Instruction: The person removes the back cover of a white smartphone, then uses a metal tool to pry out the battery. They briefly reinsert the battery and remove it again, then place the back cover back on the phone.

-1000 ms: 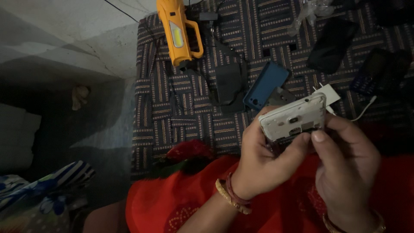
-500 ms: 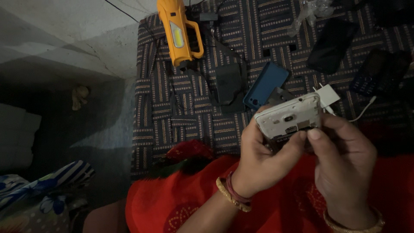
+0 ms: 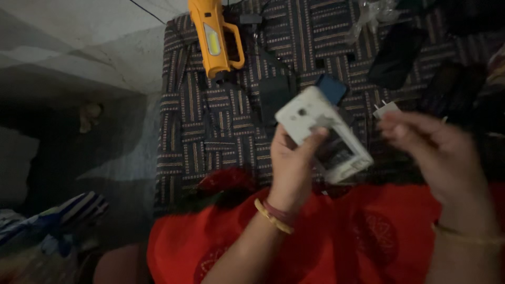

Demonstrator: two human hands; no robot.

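Moved: right hand (image 3: 442, 158) is letting go, lifting away open, blurred.
Holding: left hand (image 3: 294, 163) is gripping white phone (image 3: 323, 134) alone, back exposed.

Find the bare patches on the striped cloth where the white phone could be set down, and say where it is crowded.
Freest: the cloth below the torch, left of the left hand holding the phone. A smaller strip lies between the torch and the clear plastic. Crowded: upper right, with the blue phone, black cover and charger near the right hand.

clear plastic packet (image 3: 374, 11) | crumpled, top edge of striped cloth (image 3: 210, 131) | no labels or lit screens
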